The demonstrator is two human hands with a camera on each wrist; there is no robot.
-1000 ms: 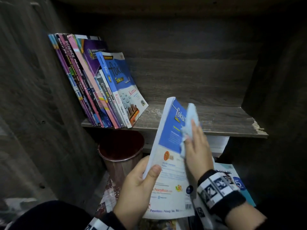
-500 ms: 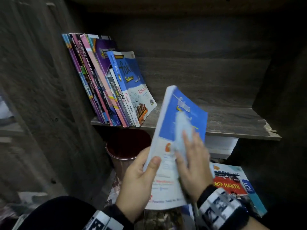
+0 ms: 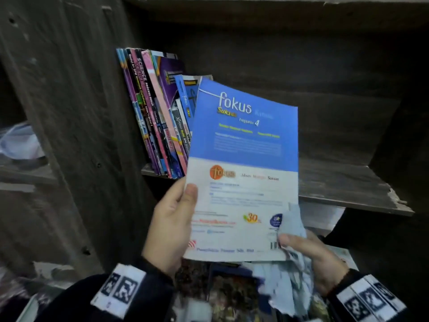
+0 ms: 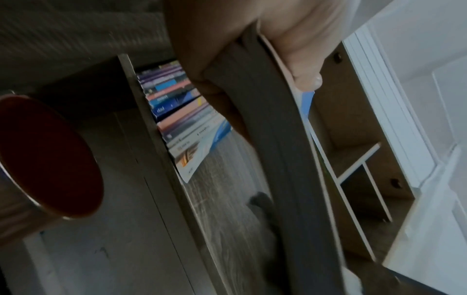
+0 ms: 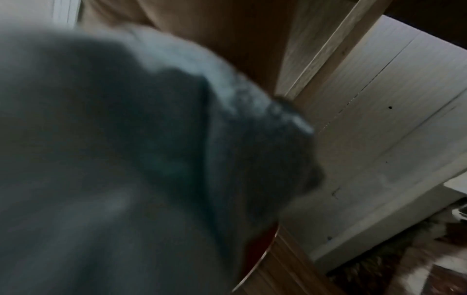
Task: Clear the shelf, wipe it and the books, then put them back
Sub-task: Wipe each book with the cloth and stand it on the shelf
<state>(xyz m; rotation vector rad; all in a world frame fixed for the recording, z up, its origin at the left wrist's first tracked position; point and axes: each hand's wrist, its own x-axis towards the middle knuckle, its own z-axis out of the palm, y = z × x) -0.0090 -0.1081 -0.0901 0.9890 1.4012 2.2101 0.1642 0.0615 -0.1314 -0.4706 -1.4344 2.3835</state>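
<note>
The blue and white Fokus book (image 3: 243, 168) is held upright in front of the shelf (image 3: 336, 182), its back cover facing the person, partly hiding the row of books (image 3: 153, 112) that leans against the left wall of the compartment. The left hand (image 3: 171, 226) grips the book's lower left edge, thumb (image 3: 189, 196) pressed on the cover and fingers curled behind it; the left wrist view shows the page block clamped in that grasp. The right hand (image 3: 313, 259) pinches a pale blue cloth (image 3: 290, 263) against the lower right corner of the cover, thumb on top, the rest of the cloth hanging below. The shelf board is dark wood grain, chipped at its right front corner. Below stands a red-lined tin (image 4: 45, 155), and more books (image 3: 232, 293) lie on the floor.
</note>
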